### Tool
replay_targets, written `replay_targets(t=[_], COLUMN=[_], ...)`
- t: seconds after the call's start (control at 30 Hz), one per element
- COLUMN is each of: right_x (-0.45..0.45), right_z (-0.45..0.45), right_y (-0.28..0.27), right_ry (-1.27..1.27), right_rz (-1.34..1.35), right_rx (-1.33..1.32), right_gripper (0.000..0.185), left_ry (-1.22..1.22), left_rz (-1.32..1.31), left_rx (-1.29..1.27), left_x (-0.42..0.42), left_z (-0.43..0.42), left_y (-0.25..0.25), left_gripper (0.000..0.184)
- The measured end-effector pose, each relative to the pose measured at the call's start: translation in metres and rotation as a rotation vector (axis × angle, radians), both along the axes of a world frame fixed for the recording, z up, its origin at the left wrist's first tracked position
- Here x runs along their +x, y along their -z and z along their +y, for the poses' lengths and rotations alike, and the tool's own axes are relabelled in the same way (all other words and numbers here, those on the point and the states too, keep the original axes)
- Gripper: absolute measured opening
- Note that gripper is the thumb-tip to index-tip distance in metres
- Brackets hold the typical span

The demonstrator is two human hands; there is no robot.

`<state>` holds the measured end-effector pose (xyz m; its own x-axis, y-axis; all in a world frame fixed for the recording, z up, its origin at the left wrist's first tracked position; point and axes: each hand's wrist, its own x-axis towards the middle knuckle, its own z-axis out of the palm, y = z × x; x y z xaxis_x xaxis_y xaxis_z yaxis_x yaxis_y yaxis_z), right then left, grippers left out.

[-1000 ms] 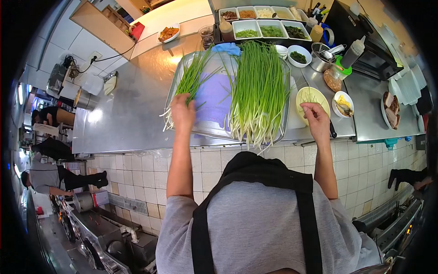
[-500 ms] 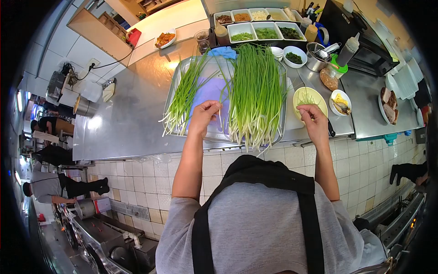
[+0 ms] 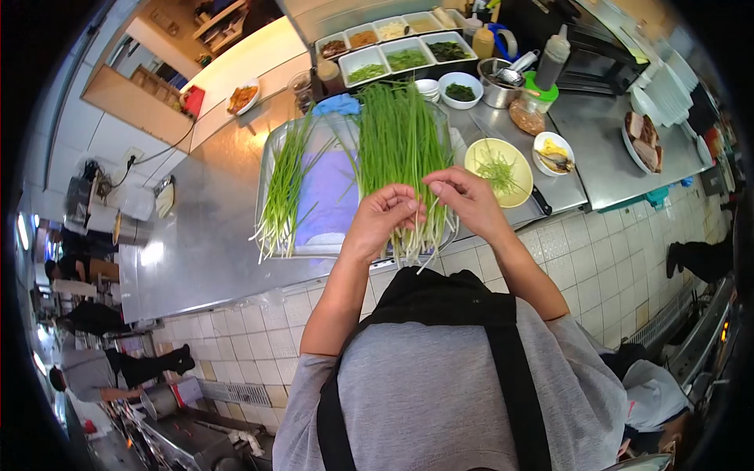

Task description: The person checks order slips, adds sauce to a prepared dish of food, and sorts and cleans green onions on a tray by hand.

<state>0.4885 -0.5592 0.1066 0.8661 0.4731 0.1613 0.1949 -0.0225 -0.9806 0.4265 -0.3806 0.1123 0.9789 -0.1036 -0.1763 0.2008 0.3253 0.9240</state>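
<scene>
A large metal tray (image 3: 263, 169) in front of me holds a thick bunch of chives (image 3: 400, 133) and a smaller bunch of chives (image 3: 284, 184), with a purple sheet (image 3: 326, 192) showing between them. Both hands are over the pale lower ends of the thick bunch. My left hand (image 3: 386, 220) is closed, with thumb and fingers pinched on a chive. Close beside it, my right hand (image 3: 467, 198) has its thumb and forefinger together; what is between them is hard to make out. A yellow bowl (image 3: 479, 157) with thin green trimmings (image 3: 499, 173) stands beyond my right hand.
A black-handled knife (image 3: 541, 200) lies beside the yellow bowl. Behind the tray are a blue cloth (image 3: 336, 104) and white containers of cut ingredients (image 3: 407, 59). A bowl of greens (image 3: 461, 91), a steel pot (image 3: 496, 93) and sliced meat (image 3: 644, 141) stand rightward. A co-worker (image 3: 94, 373) is at left.
My right hand has moved left from the yellow bowl to the thick bunch. My left hand has shifted right to meet it. The whole view has turned slightly.
</scene>
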Motion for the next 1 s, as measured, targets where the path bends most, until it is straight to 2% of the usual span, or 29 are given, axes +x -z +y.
replay_targets(t=[0.1, 0.2, 0.23, 0.57, 0.67, 0.77, 0.9, 1.0], right_x=[0.005, 0.011, 0.011, 0.026, 0.034, 0.036, 0.035, 0.031], right_z=[-0.004, -0.016, -0.019, -0.046, -0.048, -0.054, -0.065, -0.067], right_y=[-0.003, -0.003, -0.004, -0.010, -0.008, -0.006, 0.005, 0.012], right_ry=[-0.035, 0.004, 0.023, 0.119, 0.142, 0.201, 0.237, 0.248], right_rz=[0.280, 0.360, 0.376, 0.342, 0.291, 0.270, 0.329, 0.349], right_rx=[0.227, 0.336, 0.356, 0.426, 0.387, 0.365, 0.349, 0.324], right_gripper=[0.022, 0.020, 0.019, 0.019, 0.023, 0.024, 0.023, 0.021], left_ry=[0.083, 0.146, 0.126, 0.156, 0.058, -0.152, -0.495, -0.675], left_rz=[-0.021, 0.002, 0.026, 0.018, 0.052, 0.019, -0.003, 0.000], left_rx=[0.113, 0.197, 0.176, 0.224, 0.244, 0.347, 0.663, 1.608], left_x=[0.001, -0.001, -0.003, -0.021, -0.028, -0.033, -0.040, -0.044], left_z=[-0.012, -0.016, -0.019, -0.005, 0.016, 0.067, 0.160, 0.195], left_y=[0.005, 0.009, 0.010, 0.020, 0.019, 0.029, 0.037, 0.038], left_gripper=[0.013, 0.013, 0.009, 0.009, 0.011, 0.014, 0.015, 0.017])
